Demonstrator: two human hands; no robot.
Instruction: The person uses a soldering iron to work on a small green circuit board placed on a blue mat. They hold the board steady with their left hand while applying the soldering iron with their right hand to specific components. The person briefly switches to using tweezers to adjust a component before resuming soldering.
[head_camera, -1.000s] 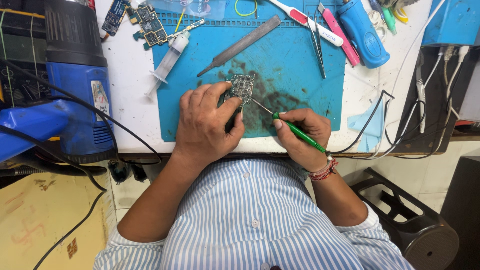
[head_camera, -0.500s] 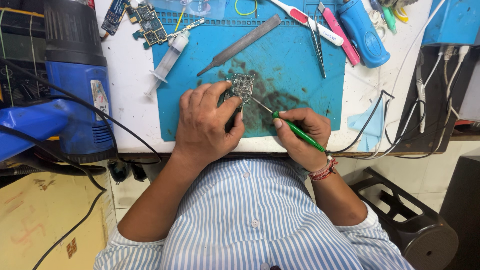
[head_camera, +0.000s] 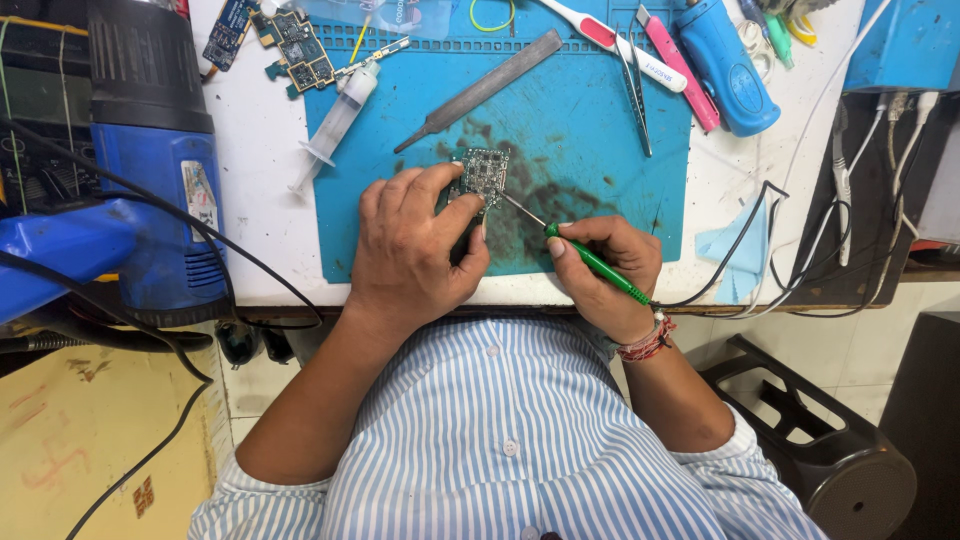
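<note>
A small circuit board (head_camera: 484, 172) lies on the blue work mat (head_camera: 590, 140) near the table's front edge. My left hand (head_camera: 415, 245) pins the board's near left corner with thumb and fingers. My right hand (head_camera: 605, 270) grips a green-handled soldering iron (head_camera: 595, 263) like a pen. Its thin metal tip touches the board's near right edge. A dark smear stains the mat just right of the board.
A syringe (head_camera: 335, 120), a metal file (head_camera: 480, 88), tweezers (head_camera: 633, 85), a pink tool (head_camera: 678, 70) and a blue bottle (head_camera: 722, 62) lie at the back of the mat. More circuit boards (head_camera: 285, 40) sit far left. A blue hot-air unit (head_camera: 150, 170) stands left; cables (head_camera: 840, 200) hang right. A black stool (head_camera: 830, 450) is below.
</note>
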